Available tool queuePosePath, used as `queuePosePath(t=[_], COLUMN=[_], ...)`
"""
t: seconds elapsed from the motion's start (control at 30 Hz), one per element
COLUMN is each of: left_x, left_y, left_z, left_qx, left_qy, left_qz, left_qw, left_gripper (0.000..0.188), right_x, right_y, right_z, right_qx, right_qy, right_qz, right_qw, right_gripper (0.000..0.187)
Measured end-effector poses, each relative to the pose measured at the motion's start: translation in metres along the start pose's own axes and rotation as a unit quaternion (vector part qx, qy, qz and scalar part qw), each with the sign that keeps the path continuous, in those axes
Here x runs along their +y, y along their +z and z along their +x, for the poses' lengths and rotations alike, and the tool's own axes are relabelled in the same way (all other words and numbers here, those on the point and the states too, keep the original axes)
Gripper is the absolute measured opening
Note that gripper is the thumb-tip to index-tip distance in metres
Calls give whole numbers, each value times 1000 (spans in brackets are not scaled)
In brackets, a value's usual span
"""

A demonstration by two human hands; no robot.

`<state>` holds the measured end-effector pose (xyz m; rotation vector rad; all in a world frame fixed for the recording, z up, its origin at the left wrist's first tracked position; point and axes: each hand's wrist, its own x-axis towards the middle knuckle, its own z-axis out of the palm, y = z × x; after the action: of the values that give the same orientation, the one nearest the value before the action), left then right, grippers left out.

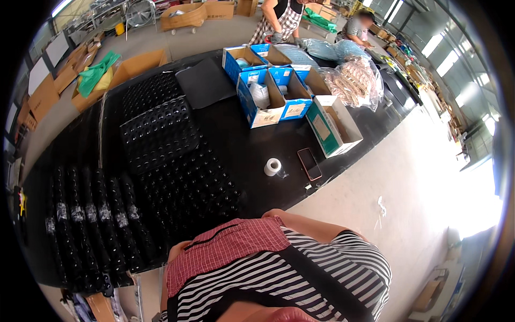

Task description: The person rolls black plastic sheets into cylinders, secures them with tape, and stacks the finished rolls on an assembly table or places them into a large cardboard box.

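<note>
My right forearm (311,226) bends inward in front of my body, and its hand is hidden behind the red checked apron (230,244). A strip of my left arm (177,250) shows at the apron's left side; that hand is hidden too. Just beyond the apron, black knobbly plastic sheets (185,188) lie on the black table (241,137). Another studded black sheet (159,131) lies farther off. To the left, several black bundles (91,225) stand in a row, wrapped with clear tape. A white roll of tape (272,167) and a phone (309,164) lie ahead on the right.
Blue open boxes (260,102) and a green-and-white box (335,129) stand on the table's far right. Beside them are clear bags of parts (354,80). A flat black sheet (206,83) lies behind. Across the table stands a person in a checked apron (279,21); another person (357,29) sits farther right.
</note>
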<state>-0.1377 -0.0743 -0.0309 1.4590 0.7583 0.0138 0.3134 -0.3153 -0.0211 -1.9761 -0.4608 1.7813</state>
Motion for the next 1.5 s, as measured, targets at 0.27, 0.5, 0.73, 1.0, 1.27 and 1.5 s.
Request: queuePosePath(t=[0.27, 0.5, 0.73, 1.0, 1.27, 1.5], left_x=[69, 116, 142, 161, 167, 184], left_y=[-57, -91, -109, -128, -137, -156], left_z=[70, 169, 223, 271, 281, 269], left_qx=[241, 251, 357, 422, 414, 220], left_qy=[-52, -52, -8, -26, 67, 184], left_qz=[-187, -465, -575, -605, -243, 543], left_qw=[951, 848, 736, 675, 875, 789], left_gripper=[48, 49, 29, 20, 38, 67], right_x=[-93, -104, -99, -105, -116, -132], right_y=[6, 8, 33, 22, 35, 30], right_z=[-11, 18, 35, 37, 32, 25], right_qx=[212, 250, 265, 254, 271, 270], right_qy=[-277, -229, -233, -211, -191, -146], right_qz=[-211, -220, -201, -177, -117, -127], right_qw=[913, 915, 914, 927, 936, 943], right_gripper=[35, 44, 46, 43, 47, 50])
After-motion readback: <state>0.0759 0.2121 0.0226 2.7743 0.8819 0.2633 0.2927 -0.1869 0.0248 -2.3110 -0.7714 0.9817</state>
